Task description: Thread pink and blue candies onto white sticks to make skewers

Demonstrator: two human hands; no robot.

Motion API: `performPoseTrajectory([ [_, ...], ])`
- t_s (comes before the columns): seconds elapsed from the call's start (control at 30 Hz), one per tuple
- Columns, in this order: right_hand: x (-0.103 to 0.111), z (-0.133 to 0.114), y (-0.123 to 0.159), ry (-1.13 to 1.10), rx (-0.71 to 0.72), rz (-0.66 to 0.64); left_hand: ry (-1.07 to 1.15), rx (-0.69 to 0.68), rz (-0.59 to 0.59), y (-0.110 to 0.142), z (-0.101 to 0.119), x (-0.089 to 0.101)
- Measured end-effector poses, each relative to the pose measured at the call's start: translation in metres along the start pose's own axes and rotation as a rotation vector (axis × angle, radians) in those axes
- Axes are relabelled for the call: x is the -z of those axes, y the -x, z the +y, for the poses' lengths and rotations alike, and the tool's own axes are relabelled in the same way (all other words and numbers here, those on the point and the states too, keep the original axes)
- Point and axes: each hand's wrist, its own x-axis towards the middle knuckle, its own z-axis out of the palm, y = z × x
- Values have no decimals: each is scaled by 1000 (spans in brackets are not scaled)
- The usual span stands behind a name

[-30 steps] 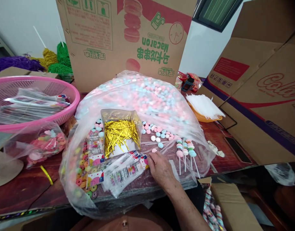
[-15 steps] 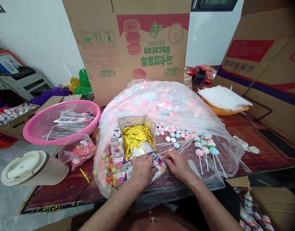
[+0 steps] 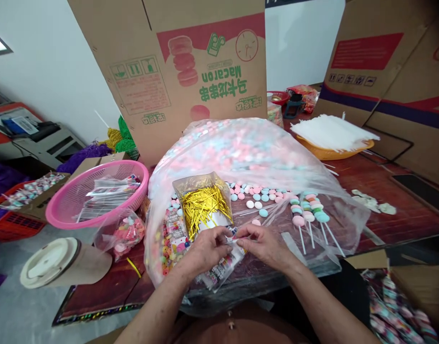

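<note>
My left hand [image 3: 210,248] and my right hand [image 3: 260,244] are close together at the front of the table. Both pinch the upper edge of a small printed plastic bag [image 3: 222,272], which hangs toward me below the fingers. Fingertips hide part of that edge. Just behind stands a clear pouch of gold twist ties [image 3: 207,203]. Candy skewers [image 3: 310,212] in pastel colours lie to the right on their white sticks. Loose pastel candies [image 3: 257,205] are scattered behind my hands, in front of a large clear plastic bag of candies [image 3: 237,148].
At left are a pink basket [image 3: 97,220] of flat printed bags, a lidded cup [image 3: 67,263] and a bag of pink candies [image 3: 128,234]. A large carton [image 3: 212,62] stands behind. White sticks [image 3: 330,138] fill an orange basket [image 3: 323,152] at right.
My left hand has risen from lying over the printed bags and now pinches one bag's edge. My right hand has moved left to meet it. The camera view has shifted and tilted slightly.
</note>
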Motion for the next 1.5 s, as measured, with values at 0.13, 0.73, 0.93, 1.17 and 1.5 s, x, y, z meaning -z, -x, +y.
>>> performPoseTrajectory([
  [0.13,-12,4,6,-82,-28,87,158,53,31,1,-9,-3],
  [0.73,-5,-2,19,478,-31,200,-86,-171,147,22,-7,-7],
  [0.93,84,30,22,819,-433,424,-74,-433,330,30,-15,0],
  [1.17,125,34,57,758,-300,362,-121,-532,405,38,-24,17],
  [1.5,94,-35,79,794,536,111,-104,-496,321,36,-16,27],
])
